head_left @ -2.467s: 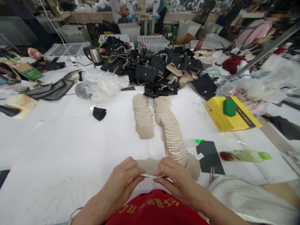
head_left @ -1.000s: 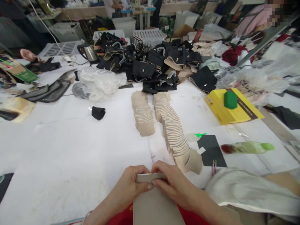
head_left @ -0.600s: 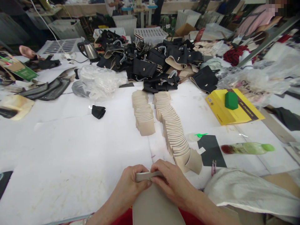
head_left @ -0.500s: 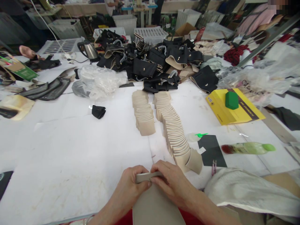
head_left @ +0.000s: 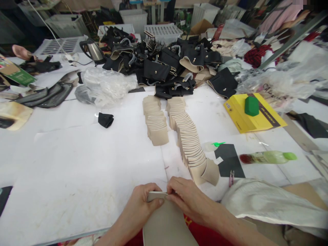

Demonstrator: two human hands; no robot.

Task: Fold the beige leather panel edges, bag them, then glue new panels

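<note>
Beige panel [head_left: 165,223] (tableward earlier), now lapward

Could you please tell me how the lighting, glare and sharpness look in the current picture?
In the head view, the white table is brightly lit, with only soft shadows; in the head view, the metal kettle and crumpled plastic catch highlights; in the head view, the hands and beige piece look fairly clear, while the outer edges look stretched and softer.
</note>
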